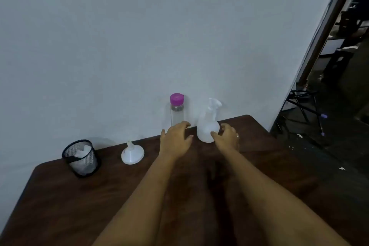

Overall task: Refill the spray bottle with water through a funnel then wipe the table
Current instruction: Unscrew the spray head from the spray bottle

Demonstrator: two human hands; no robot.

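Observation:
A white translucent spray bottle (207, 126) stands upright at the far edge of the dark wooden table (99, 195), close to the wall. To its left stands a clear water bottle (177, 112) with a purple cap. A white funnel (132, 154) rests wide mouth down further left. My left hand (175, 140) hovers open in front of the water bottle, fingers spread. On the spray bottle's right side my right hand (226, 136) is open, its thumb at the bottle's lower body; contact is unclear.
A black mesh basket (81, 159) holding white crumpled cloth or paper stands at the table's far left. The white wall runs right behind the objects. Beyond the table's right edge lie a dark floor and a black folding frame (303, 110).

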